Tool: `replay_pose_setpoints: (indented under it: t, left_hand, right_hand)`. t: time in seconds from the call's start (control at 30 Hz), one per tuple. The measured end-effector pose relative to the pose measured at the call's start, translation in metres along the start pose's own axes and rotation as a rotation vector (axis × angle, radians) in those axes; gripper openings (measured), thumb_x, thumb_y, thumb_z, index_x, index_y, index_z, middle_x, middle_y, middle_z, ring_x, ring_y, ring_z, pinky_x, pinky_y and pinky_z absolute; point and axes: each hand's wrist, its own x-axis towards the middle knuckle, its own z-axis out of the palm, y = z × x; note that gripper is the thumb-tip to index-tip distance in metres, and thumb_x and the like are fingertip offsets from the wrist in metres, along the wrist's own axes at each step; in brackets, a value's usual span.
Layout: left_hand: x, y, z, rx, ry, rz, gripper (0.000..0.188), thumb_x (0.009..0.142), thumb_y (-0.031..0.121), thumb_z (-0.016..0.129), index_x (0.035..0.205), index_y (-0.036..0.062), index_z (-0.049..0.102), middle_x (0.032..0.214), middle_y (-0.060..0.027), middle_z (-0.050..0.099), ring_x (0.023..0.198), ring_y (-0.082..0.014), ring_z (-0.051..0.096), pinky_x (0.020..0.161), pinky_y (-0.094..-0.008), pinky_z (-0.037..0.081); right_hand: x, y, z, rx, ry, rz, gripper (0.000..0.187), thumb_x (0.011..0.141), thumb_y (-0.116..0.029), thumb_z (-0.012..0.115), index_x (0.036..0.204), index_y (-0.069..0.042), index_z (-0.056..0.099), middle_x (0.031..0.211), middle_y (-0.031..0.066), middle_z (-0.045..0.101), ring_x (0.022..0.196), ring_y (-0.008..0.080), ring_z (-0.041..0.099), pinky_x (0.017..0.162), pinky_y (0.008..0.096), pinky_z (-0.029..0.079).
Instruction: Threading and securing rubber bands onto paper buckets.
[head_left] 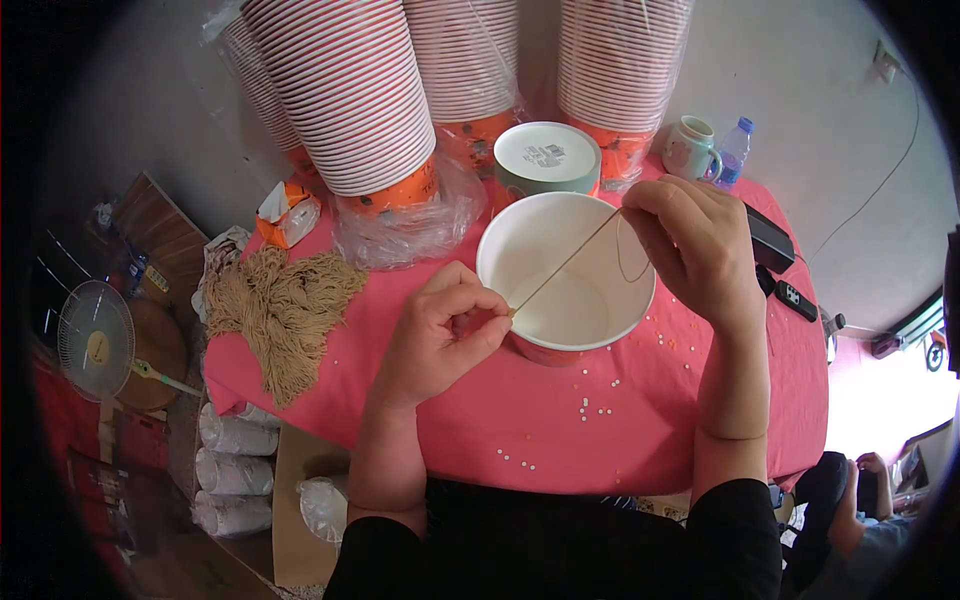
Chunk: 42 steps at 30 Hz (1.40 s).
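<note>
A thin tan cord (565, 263) stretches taut at a slant between my two hands. My left hand (435, 335) pinches its lower end between thumb and fingers, near the left rim of the bucket. Higher up, at the bucket's far right, my right hand (700, 245) pinches the other end, and a loose loop of cord hangs below those fingers. Under the cord stands the white-lined paper bucket (505, 250), with nothing visible inside it. Left of my left hand lies a heap of tan cords (285, 315).
Tall stacks of paper buckets (345, 95) stand at the back of the pink-covered table (470, 420). A lidded bucket (547, 155), a mug (688, 148) and a bottle (736, 152) are behind. Small white beads (585, 403) lie scattered in front. Another person (850, 520) sits at lower right.
</note>
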Motion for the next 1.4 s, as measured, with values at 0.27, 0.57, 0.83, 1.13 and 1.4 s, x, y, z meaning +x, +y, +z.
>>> replay_pose_setpoints:
  t: [0.27, 0.57, 0.83, 1.13, 1.4]
  left_hand:
    - [0.004, 0.000, -0.004, 0.073, 0.026, 0.037, 0.018, 0.081, -0.005, 0.063, 0.096, 0.0038, 0.066, 0.097, -0.0047, 0.056, 0.072, -0.0075, 0.051, 0.061, -0.0214, 0.041]
    - [0.009, -0.007, -0.002, 0.215, -0.138, 0.073, 0.034, 0.074, -0.013, 0.055, 0.102, 0.0042, 0.061, 0.126, -0.0109, 0.051, 0.105, -0.0206, 0.058, 0.080, -0.0286, 0.048]
    - [0.005, -0.011, -0.005, 0.151, -0.105, 0.014, 0.025, 0.074, -0.012, 0.057, 0.094, 0.0036, 0.059, 0.117, -0.0081, 0.053, 0.098, -0.0175, 0.057, 0.079, -0.0274, 0.048]
    - [0.006, -0.012, 0.001, 0.140, -0.113, 0.038, 0.025, 0.074, -0.012, 0.057, 0.093, 0.0029, 0.059, 0.116, -0.0086, 0.053, 0.097, -0.0181, 0.058, 0.077, -0.0279, 0.048]
    - [0.009, -0.012, 0.003, 0.118, -0.102, 0.056, 0.024, 0.074, -0.011, 0.058, 0.093, 0.0027, 0.059, 0.113, -0.0091, 0.054, 0.095, -0.0199, 0.060, 0.076, -0.0290, 0.050]
  right_hand:
    - [0.000, 0.000, 0.000, 0.000, 0.022, -0.003, 0.016, 0.078, -0.003, 0.069, 0.087, -0.004, 0.056, 0.071, 0.0076, 0.058, 0.058, 0.0254, 0.058, 0.051, 0.0354, 0.043]
    - [-0.002, 0.005, -0.031, 0.966, -0.600, 0.055, 0.022, 0.082, -0.007, 0.069, 0.100, 0.004, 0.066, 0.101, 0.0163, 0.068, 0.098, 0.0311, 0.064, 0.089, 0.0392, 0.049]
    - [-0.017, 0.037, -0.071, 0.675, 0.962, 0.352, 0.048, 0.097, -0.012, 0.046, 0.142, 0.000, 0.034, 0.138, 0.0115, 0.044, 0.127, 0.0230, 0.044, 0.112, 0.0415, 0.029]
    - [-0.011, 0.038, -0.047, 1.081, 0.602, 0.397, 0.070, 0.100, -0.045, 0.036, 0.153, -0.005, 0.012, 0.158, 0.0150, 0.017, 0.146, 0.0273, 0.019, 0.119, 0.0436, 0.012]
    - [0.000, 0.015, -0.025, 2.435, 0.940, 0.181, 0.063, 0.102, -0.037, 0.031, 0.151, 0.001, 0.017, 0.158, 0.0162, 0.015, 0.148, 0.0272, 0.012, 0.119, 0.0417, 0.011]
